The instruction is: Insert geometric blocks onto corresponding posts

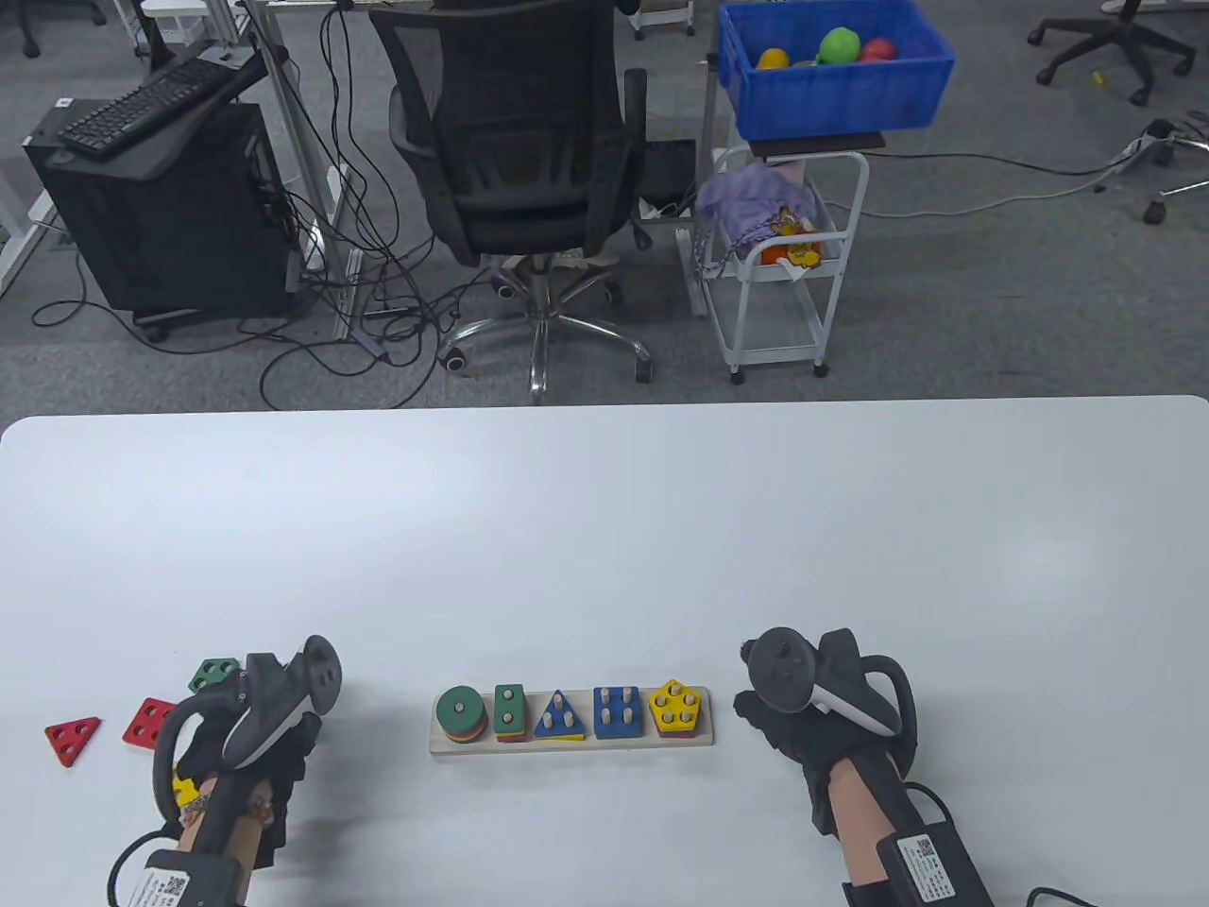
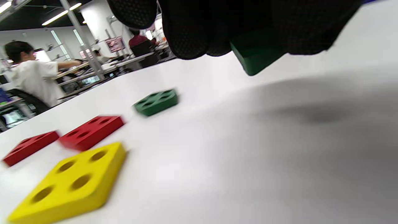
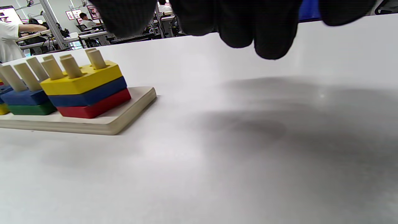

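The wooden post board [image 1: 571,743] lies near the table's front edge. Its posts carry stacks topped by a green disc [image 1: 461,707], a green rectangle [image 1: 510,704], a blue triangle [image 1: 559,715], a blue square [image 1: 619,707] and a yellow pentagon [image 1: 677,705]. My left hand [image 1: 274,746] hovers left of the board and pinches a green block [image 2: 256,59] just above the table. Loose beside it lie a green block [image 2: 156,102], a red square [image 2: 91,131], a red triangle [image 2: 30,147] and a yellow square [image 2: 70,182]. My right hand [image 1: 765,723] hangs right of the board and holds nothing.
The white table [image 1: 604,529] stretches far behind the board. Beyond its back edge stand an office chair [image 1: 529,161], a white cart [image 1: 774,274] with a blue bin [image 1: 831,85], and a computer tower [image 1: 161,208].
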The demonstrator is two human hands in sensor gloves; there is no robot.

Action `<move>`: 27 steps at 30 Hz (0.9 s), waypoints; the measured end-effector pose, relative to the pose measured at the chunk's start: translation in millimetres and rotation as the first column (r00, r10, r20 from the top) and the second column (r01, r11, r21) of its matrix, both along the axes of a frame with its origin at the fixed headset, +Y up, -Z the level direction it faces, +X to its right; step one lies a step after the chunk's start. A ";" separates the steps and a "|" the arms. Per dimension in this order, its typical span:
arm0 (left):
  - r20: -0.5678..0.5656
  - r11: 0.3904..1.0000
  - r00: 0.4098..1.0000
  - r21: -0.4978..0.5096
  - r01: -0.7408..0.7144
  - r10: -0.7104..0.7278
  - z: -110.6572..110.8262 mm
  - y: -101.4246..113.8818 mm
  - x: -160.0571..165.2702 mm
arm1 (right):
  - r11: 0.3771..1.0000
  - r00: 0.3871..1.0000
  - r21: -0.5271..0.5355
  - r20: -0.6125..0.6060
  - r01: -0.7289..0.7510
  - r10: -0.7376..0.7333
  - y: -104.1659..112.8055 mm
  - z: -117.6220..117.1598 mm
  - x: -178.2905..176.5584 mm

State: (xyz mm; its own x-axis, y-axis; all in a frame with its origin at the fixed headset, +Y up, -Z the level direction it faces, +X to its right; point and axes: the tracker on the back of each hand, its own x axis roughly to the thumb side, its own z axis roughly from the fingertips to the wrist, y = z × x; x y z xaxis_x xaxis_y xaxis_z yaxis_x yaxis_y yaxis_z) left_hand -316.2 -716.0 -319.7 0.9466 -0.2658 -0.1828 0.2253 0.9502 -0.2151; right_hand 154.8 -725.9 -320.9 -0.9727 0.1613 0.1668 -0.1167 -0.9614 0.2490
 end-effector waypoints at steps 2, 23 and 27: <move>0.082 0.997 0.995 0.058 -0.056 0.051 6.6 14.5 20.1 | 1.000 1.000 0.007 -0.005 -0.001 0.001 2.0 0.3 -1.1; 0.552 0.991 0.825 -0.026 -0.132 0.124 12.6 -1.0 195.9 | 0.999 1.000 0.033 -0.005 0.010 -0.010 10.3 2.1 0.2; 0.523 0.988 0.838 -0.073 -0.138 0.156 6.3 -3.6 193.5 | 1.000 1.000 0.030 -0.008 0.007 -0.007 10.1 2.3 -0.9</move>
State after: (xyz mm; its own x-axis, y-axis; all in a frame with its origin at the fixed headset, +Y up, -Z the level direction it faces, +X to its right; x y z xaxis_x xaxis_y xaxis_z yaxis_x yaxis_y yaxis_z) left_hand -122.7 -719.7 -313.4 0.9266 -0.1129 0.3587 0.1708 0.9762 -0.1340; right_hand 153.9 -715.8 -318.6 -0.9701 0.1630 0.1797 -0.1215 -0.9676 0.2214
